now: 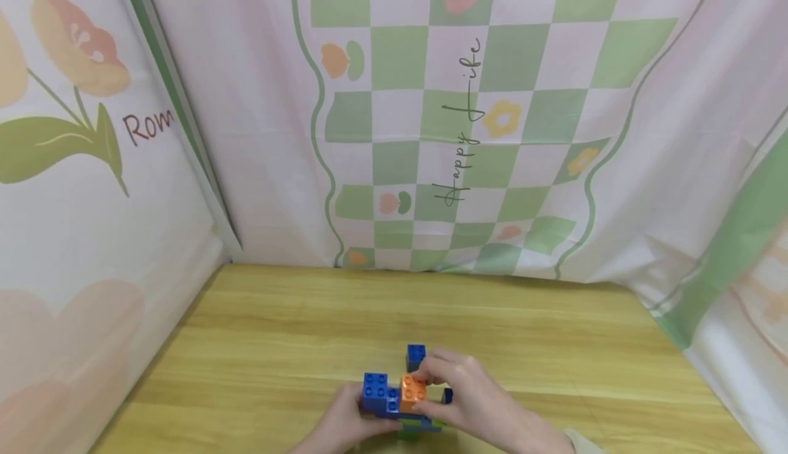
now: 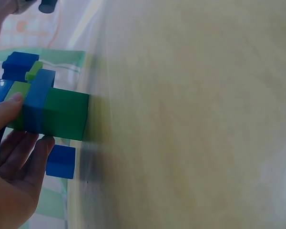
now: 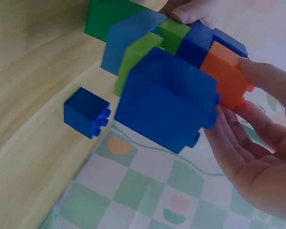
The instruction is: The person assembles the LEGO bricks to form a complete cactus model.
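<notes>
My left hand (image 1: 340, 414) grips an assembly of toy building blocks, thumb on one side and fingers on the other. A dark green block (image 2: 64, 113) forms its bottom, with lighter blue, lime and dark blue blocks stacked above. On the upper left stands a blue block (image 1: 375, 389); a large blue block (image 3: 167, 102) juts from the other side. Thumb and fingers of my right hand (image 1: 473, 394) pinch an orange block (image 1: 412, 392), which sits against the dark blue layer at the top. Whether it is fully pressed on, I cannot tell.
A loose blue block (image 1: 416, 354) rests on the wooden table (image 1: 295, 331) just beyond the hands. Printed curtains (image 1: 258, 132) hang behind the table and along both sides.
</notes>
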A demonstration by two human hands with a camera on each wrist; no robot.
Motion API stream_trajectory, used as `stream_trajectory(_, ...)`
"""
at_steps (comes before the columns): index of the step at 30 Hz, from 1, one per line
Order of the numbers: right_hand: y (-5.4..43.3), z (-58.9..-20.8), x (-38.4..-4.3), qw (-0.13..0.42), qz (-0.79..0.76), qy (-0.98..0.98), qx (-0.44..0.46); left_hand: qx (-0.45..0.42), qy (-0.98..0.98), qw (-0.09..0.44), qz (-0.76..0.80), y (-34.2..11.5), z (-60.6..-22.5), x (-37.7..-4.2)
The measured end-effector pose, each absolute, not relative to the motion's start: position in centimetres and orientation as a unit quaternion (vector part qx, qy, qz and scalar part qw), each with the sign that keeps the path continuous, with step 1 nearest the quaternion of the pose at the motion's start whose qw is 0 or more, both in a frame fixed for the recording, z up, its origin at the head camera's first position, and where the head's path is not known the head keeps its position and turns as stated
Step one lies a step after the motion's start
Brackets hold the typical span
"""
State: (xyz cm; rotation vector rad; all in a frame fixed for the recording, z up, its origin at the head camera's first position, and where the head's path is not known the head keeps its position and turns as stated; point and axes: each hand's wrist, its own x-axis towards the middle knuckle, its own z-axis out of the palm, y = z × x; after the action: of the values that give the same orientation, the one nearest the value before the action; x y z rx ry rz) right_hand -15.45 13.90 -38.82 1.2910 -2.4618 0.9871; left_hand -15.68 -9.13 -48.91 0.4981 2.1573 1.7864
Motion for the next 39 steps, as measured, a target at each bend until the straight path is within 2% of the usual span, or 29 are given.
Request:
stream_trajectory(12,13.2,-37.4,-15.7,0.041,0.305,-0.857,0.414,0.180,0.748,0.138,0.624,-9.1,-49.2,-15.7)
stream_trajectory(22,12.8,-37.1,-15.5,0.048,0.263,-0.871,0.412,0.181,0.754,0.132,0.618,-9.1,-49.1,-15.7)
stream_trajectory(31,13.1,-37.7,-15.5,0.058,0.284,-0.860,0.419,0.160,0.757,0.158,0.613,-9.1,-48.8,-15.7)
stream_trajectory(39,13.5,-38.0,-15.8,0.060,0.297,-0.846,0.438,0.170,0.756,0.150,0.614,-9.2,-48.8,-15.7)
